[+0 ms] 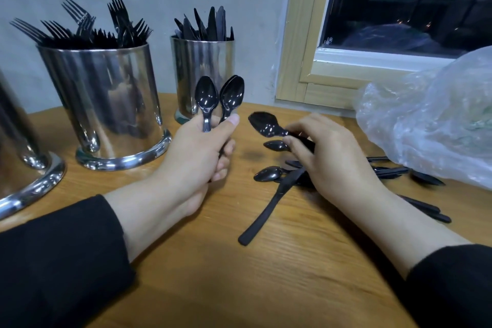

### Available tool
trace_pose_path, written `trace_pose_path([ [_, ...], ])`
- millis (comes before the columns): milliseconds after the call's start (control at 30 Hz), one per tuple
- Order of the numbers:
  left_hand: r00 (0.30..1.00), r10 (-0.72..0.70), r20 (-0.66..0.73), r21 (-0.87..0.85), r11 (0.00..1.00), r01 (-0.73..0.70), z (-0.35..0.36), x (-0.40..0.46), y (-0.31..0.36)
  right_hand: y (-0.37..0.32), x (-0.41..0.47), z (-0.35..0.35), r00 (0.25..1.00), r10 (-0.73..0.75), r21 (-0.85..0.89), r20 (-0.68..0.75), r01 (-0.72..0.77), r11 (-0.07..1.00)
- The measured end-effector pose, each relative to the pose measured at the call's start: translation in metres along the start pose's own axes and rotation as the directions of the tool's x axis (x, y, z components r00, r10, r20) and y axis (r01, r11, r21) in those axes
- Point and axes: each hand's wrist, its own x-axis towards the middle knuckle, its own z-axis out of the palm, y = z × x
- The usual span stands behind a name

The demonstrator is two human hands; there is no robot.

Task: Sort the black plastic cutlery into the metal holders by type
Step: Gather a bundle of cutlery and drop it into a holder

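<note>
My left hand (198, 153) is shut on a small bunch of black spoons (218, 96), bowls upright, in front of the metal holders. My right hand (330, 157) grips another black spoon (263, 124) by the handle, bowl pointing left, just above a loose pile of black cutlery (274, 186) on the wooden table. A metal holder full of forks (106, 104) stands at the back left. A smaller metal holder with knives (202, 69) stands behind the held spoons. A third metal holder (24, 165) is cut off at the left edge; its contents are hidden.
A crumpled clear plastic bag (431, 120) lies at the right, over part of the cutlery pile. A wall and a wooden window frame (300, 61) close off the back. The wooden table (239, 274) has a rounded front edge.
</note>
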Motion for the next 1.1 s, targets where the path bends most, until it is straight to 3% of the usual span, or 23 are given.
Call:
trace_pose_path([
  [167, 0.999, -0.037, 0.021, 0.013, 0.999, 0.037, 0.006, -0.005, -0.001, -0.018, -0.002, -0.003, 0.980, 0.168, 0.239, -0.105, -0.139, 0.961],
  [300, 0.999, 0.005, 0.038, 0.019, 1.000, -0.006, 0.013, -0.008, -0.003, -0.036, -0.003, -0.001, 0.935, 0.354, 0.579, -0.021, -0.277, 0.766],
  [533, 0.993, 0.000, 0.120, -0.110, 0.994, 0.013, 0.028, -0.016, -0.004, -0.064, -0.007, 0.011, 0.894, 0.433, 0.788, 0.119, -0.350, 0.507],
  [833, 0.966, -0.079, 0.245, -0.016, 0.996, 0.085, 0.021, -0.012, -0.011, -0.063, -0.008, 0.013, 0.845, 0.520, 0.747, 0.124, -0.425, 0.511],
  [967, 0.977, -0.043, 0.209, 0.115, 0.993, 0.020, 0.017, -0.009, -0.012, -0.063, -0.008, 0.012, 0.858, 0.503, 0.720, 0.107, -0.416, 0.555],
  [1100, 0.976, -0.053, 0.210, 0.084, 0.996, 0.036, 0.017, -0.007, -0.012, -0.062, -0.008, 0.015, 0.858, 0.500, 0.674, 0.115, -0.437, 0.596],
])
